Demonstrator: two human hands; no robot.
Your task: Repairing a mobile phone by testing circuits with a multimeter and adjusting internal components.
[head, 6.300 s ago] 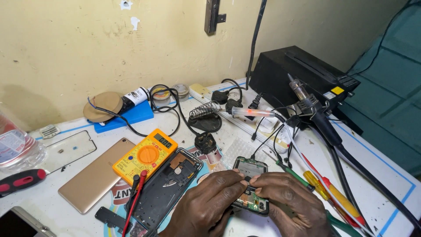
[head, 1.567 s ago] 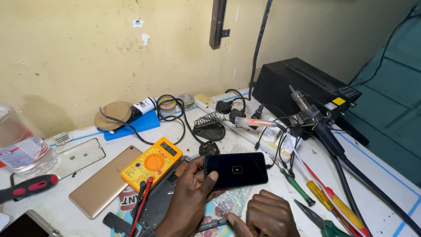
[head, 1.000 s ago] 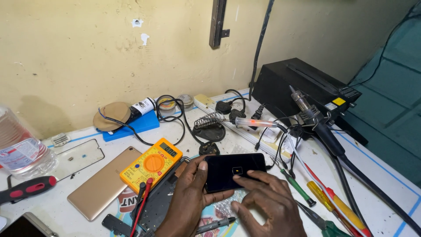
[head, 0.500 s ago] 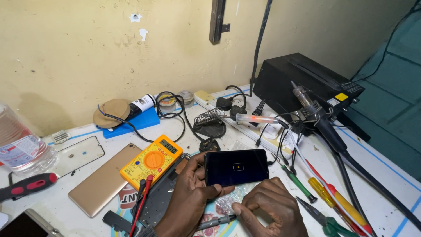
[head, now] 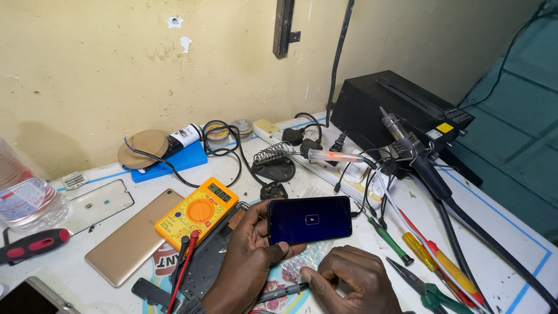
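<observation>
On your worktop [head: 511,232]: yellow multimeter [head: 196,213] left of centre, gold phone [head: 135,244] face down just beside it. Plastic bottle [head: 26,200] at far left, red-and-black screwdriver [head: 32,245] below it. Black box [head: 401,113] at back right, soldering iron [head: 415,157] leaning in front. Green pliers [head: 424,288] and screwdrivers [head: 430,259] at right.

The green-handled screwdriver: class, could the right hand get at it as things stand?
Probably yes. The green-handled screwdriver lies uncovered on the table just beyond the right hand, with nothing between, though that hand already pinches a slim grey tool.
</observation>
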